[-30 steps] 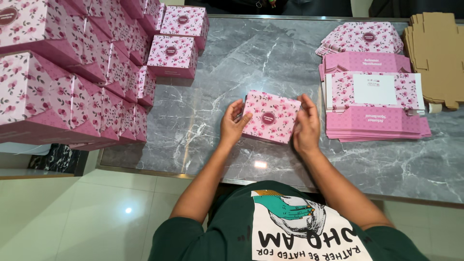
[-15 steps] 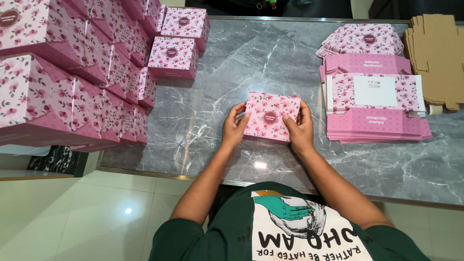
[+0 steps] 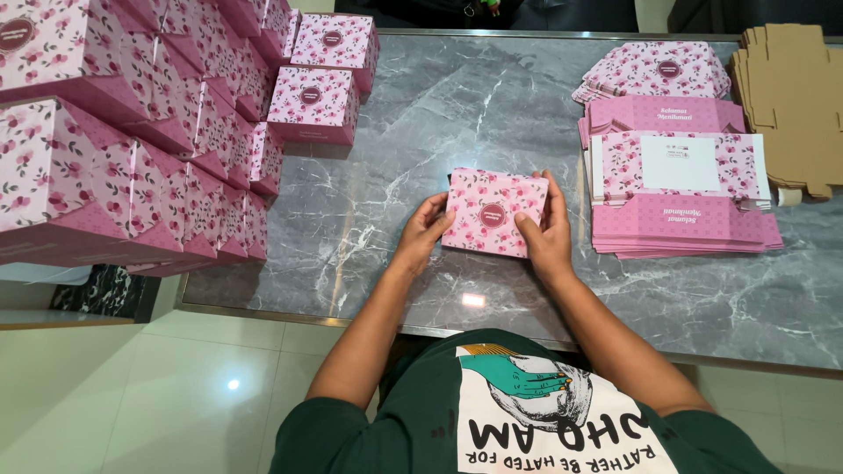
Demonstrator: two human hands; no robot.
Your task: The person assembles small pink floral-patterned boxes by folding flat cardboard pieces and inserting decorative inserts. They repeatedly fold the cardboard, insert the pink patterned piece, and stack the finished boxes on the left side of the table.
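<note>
A small pink box (image 3: 493, 212) sits near the middle of the grey marbled surface (image 3: 421, 114), held from both sides. It is folded cardboard, squarish and shallow, printed all over with darker pink roses and a round maroon seal in the centre of its lid. The left hand (image 3: 424, 233) presses its left edge, fingers curled against the side wall; the right hand (image 3: 546, 230) closes on the right edge, thumb lying on the lid, so each grip grasps the box. To the left, stacked finished boxes (image 3: 132, 132) of the same print rise in smooth matte tiers. To the right lies a pile of flat unfolded pink blanks (image 3: 680, 189), and beside it plain brown corrugated sheets (image 3: 790, 96) with notched edges.
</note>
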